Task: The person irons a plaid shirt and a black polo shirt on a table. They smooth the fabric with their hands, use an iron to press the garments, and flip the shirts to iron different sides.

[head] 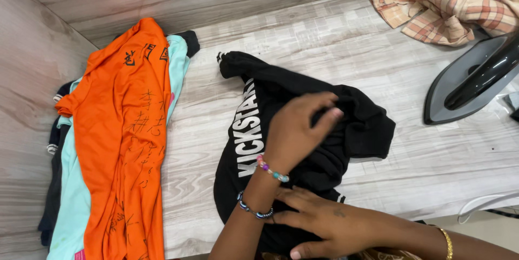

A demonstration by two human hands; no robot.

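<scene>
The black T-shirt with white lettering lies crumpled in the middle of the wood-grain bench, bunched up where the hands work it. The left hand reaches across from below, fingers curled and pinching a fold of the cloth; the right hand lies flat and open, pressing the near hem down (to keep it from sliding, I'd guess). A stack topped by an orange shirt sits to the left, an iron and checked cloth to the right

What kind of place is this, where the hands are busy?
Probably a spot for ironing and folding laundry. A grey iron rests on the wooden table, clothes lie stacked with an orange shirt on top, and the left hand and right hand press a black garment.
</scene>
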